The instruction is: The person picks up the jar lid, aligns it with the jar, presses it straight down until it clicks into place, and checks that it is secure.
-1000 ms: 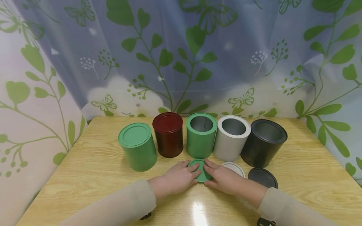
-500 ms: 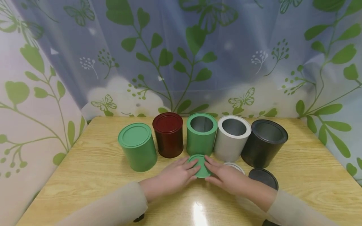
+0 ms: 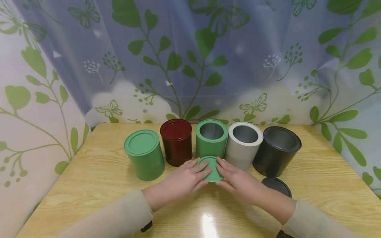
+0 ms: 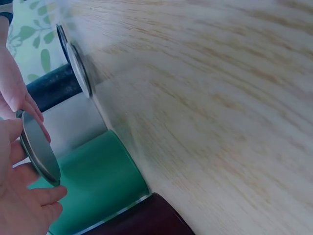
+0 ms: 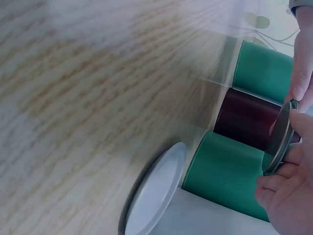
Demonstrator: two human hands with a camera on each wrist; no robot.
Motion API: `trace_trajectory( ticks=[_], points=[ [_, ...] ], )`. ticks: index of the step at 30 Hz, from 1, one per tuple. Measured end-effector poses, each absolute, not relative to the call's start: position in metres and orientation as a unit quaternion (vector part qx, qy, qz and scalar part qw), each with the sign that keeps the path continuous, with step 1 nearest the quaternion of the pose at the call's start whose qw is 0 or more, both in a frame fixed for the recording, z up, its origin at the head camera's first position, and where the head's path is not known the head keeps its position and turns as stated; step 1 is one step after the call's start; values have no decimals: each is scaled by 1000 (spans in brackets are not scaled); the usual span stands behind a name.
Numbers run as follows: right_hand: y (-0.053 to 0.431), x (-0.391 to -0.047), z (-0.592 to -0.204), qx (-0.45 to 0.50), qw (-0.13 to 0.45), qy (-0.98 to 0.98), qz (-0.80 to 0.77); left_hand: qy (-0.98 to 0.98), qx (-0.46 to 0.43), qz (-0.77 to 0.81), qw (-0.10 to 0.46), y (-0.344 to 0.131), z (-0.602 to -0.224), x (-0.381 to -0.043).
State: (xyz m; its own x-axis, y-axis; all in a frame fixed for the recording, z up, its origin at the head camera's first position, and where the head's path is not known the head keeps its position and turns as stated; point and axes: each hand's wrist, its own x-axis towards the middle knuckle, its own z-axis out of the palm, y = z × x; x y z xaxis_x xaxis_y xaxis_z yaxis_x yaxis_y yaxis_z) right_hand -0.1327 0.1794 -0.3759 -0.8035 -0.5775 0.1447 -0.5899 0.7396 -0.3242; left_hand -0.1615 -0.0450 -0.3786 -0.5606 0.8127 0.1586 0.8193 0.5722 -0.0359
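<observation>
see a wood-grain tabletop (image 3: 89, 188) backed by a blue-and-white curtain (image 3: 186, 76) (printed with green leaves and butterflies). at far left, see a closed green can (image 3: 146, 162), then a closed dark red can (image 3: 178, 145); toward the right, see an open white can (image 3: 241, 153) and an open black can (image 3: 272, 157), with a black lid (image 3: 277, 186) in front.

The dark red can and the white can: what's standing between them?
An open green can stands between the dark red can and the white can in the head view, behind the green lid.
</observation>
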Motion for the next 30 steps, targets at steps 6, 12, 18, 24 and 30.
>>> trace_trajectory(
  ticks=[6,12,18,24,30],
  points=[
    [178,-131,-371,305,14,-935,180,-880,-465,-23,95,-45,-375,-160],
    [177,-129,-365,306,17,-934,182,-877,-467,-25,107,-46,-371,-159],
    [177,-129,-359,304,22,-935,180,-878,-464,-36,111,-45,-367,-158],
    [178,-128,-350,305,37,-937,166,-876,-465,-48,118,-44,-360,-158],
    [180,-127,-340,304,52,-941,143,-876,-462,-59,128,-43,-351,-158]
  ],
)
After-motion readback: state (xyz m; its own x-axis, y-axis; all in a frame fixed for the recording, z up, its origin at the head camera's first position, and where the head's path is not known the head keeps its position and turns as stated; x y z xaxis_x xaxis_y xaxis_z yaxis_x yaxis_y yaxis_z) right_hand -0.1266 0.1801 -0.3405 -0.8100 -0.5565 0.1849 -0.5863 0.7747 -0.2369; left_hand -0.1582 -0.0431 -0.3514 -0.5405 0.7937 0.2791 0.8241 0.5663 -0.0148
